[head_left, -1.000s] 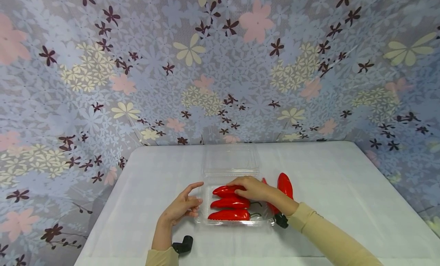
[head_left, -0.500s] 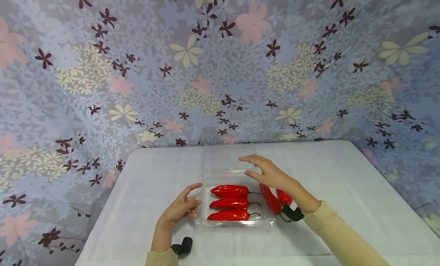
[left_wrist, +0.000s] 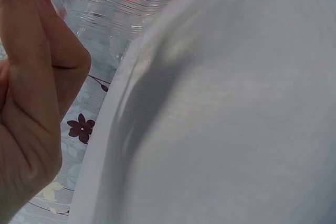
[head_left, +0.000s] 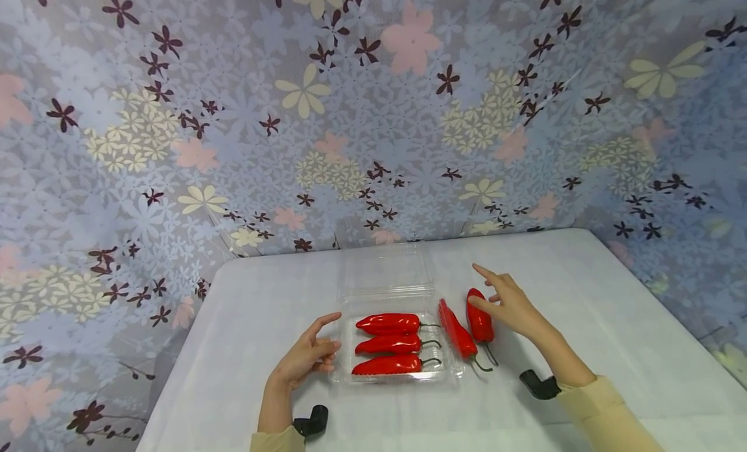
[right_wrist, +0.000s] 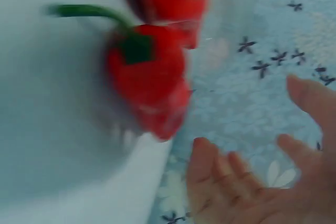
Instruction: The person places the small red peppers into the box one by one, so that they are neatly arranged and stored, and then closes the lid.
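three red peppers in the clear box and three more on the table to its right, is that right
Not quite: the head view shows only two red peppers on the table, not three, to the right of the clear box, which does hold three.

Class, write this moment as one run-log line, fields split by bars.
left hand: beside clear container, contact unclear | right hand: empty, near two loose peppers | inside container: three red peppers | lid: open
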Demonstrator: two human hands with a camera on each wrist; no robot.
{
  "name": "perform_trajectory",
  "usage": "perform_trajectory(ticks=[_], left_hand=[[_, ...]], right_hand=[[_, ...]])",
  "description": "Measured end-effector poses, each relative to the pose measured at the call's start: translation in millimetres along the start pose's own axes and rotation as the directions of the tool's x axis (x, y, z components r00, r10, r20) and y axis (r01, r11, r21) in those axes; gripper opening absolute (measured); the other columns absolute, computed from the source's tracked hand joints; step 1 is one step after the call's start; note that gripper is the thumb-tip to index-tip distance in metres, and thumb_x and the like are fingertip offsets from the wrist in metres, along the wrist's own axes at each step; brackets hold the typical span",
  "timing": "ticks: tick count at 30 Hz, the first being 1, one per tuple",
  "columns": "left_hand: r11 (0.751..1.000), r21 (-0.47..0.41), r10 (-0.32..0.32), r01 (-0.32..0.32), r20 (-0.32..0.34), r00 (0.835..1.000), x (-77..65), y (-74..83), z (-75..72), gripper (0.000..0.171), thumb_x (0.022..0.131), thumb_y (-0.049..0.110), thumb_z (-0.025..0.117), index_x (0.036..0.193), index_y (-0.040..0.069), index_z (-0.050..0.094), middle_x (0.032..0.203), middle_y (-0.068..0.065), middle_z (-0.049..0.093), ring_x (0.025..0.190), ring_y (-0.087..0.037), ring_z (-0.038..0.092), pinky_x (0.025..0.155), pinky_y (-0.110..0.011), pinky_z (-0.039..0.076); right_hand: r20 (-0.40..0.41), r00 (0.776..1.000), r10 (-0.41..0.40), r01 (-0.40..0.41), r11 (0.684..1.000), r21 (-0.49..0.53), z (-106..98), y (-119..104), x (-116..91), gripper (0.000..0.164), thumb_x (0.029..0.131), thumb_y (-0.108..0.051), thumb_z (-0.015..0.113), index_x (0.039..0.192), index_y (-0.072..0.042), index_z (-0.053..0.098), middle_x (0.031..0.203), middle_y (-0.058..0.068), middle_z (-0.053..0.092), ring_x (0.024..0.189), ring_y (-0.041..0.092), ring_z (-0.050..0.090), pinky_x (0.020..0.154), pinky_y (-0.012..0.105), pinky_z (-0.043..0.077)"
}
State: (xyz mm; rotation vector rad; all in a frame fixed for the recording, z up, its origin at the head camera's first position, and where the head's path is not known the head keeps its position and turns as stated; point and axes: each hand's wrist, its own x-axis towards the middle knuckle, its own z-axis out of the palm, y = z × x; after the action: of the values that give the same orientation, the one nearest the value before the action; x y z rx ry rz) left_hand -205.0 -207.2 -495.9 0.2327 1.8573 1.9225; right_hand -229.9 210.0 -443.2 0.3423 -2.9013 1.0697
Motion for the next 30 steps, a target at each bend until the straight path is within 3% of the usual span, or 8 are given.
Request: perform_trajectory(ticks=[3, 6, 11, 30], left_hand=[[1.000, -0.012, 0.004, -0.004, 0.006, 1.000, -1.0, -1.8, 0.2, 0.064, 0.092, 0.008, 0.060, 0.147, 0.012, 0.028, 0.064, -0.001, 0.047, 0.052, -0.008, 0.048, 0.053, -0.020, 0.053], [1.000, -0.024, -0.001, 0.001, 0.008, 1.000, -1.9, -2.4, 0.8, 0.063, 0.093, 0.006, 0.059, 0.147, 0.012, 0.027, 0.064, -0.001, 0.048, 0.052, -0.008, 0.049, 0.053, -0.020, 0.053], [1.000, -0.015, -0.001, 0.001, 0.000, 1.000, -1.4, -1.2, 1.3, 0.064, 0.092, 0.008, 0.060, 0.147, 0.014, 0.029, 0.065, -0.001, 0.047, 0.053, -0.008, 0.048, 0.054, -0.021, 0.053], [1.000, -0.009, -0.015, 0.015, -0.007, 1.000, -2.0, 4.6, 2.8, 0.064, 0.091, 0.006, 0.061, 0.147, 0.013, 0.029, 0.065, -0.002, 0.046, 0.053, -0.008, 0.046, 0.053, -0.019, 0.052]], right_hand=[[0.076, 0.992, 0.105, -0.101, 0.993, -0.054, 6.2, 9.6, -5.8, 0.076, 0.085, -0.038, 0.068, 0.142, -0.001, 0.035, 0.109, 0.029, 0.047, 0.094, 0.040, 0.054, 0.068, 0.049, 0.054], [0.126, 0.980, 0.152, -0.141, 0.986, -0.086, 12.5, 16.3, -9.4, 0.078, 0.083, -0.041, 0.069, 0.140, 0.002, 0.037, 0.102, 0.027, 0.048, 0.092, 0.037, 0.051, 0.065, 0.045, 0.053], [0.141, 0.977, 0.157, -0.149, 0.987, -0.065, 21.9, 24.7, -11.0, 0.079, 0.080, -0.036, 0.073, 0.140, 0.003, 0.037, 0.101, 0.024, 0.049, 0.090, 0.034, 0.050, 0.064, 0.040, 0.054], [0.153, 0.978, 0.143, -0.135, 0.989, -0.059, 28.0, 26.0, -2.6, 0.075, 0.078, -0.023, 0.075, 0.136, 0.008, 0.040, 0.106, 0.027, 0.052, 0.096, 0.041, 0.052, 0.072, 0.049, 0.054]])
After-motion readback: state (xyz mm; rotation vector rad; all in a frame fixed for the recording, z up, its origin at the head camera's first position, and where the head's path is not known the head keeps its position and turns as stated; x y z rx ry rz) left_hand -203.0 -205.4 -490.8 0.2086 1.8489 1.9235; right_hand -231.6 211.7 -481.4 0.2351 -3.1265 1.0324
